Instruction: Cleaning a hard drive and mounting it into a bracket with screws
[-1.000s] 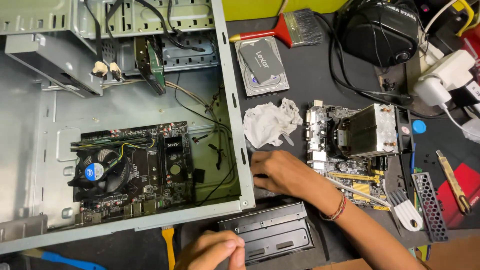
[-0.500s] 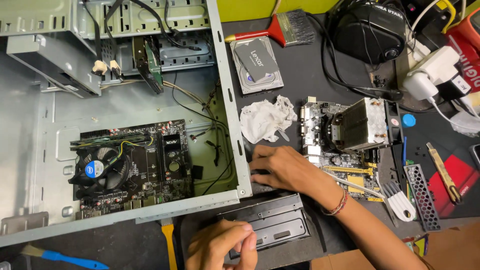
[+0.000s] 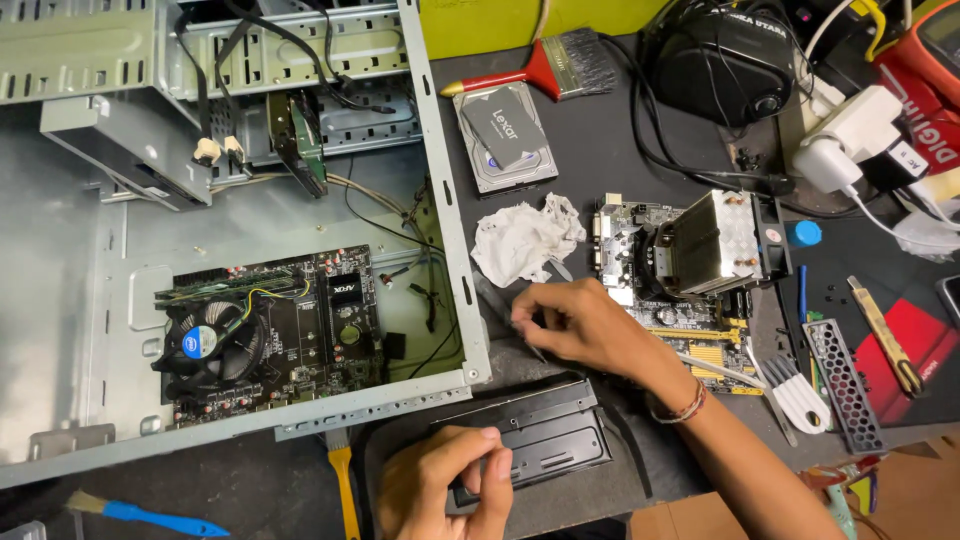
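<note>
Hands: left hand point(image 3: 445, 485) grips black drive tray point(image 3: 535, 440), right hand point(image 3: 575, 322) pinches sth small nr white cloth point(image 3: 525, 240).

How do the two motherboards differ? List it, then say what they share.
The case board sits mounted inside the open case; the loose board lies bare on the dark bench. The case board carries a round black fan cooler; the loose board carries a tall silver finned cooler. The case board is dark; the loose board shows yellow slots. Both lie flat, face up, each with a cooler fitted.
</note>
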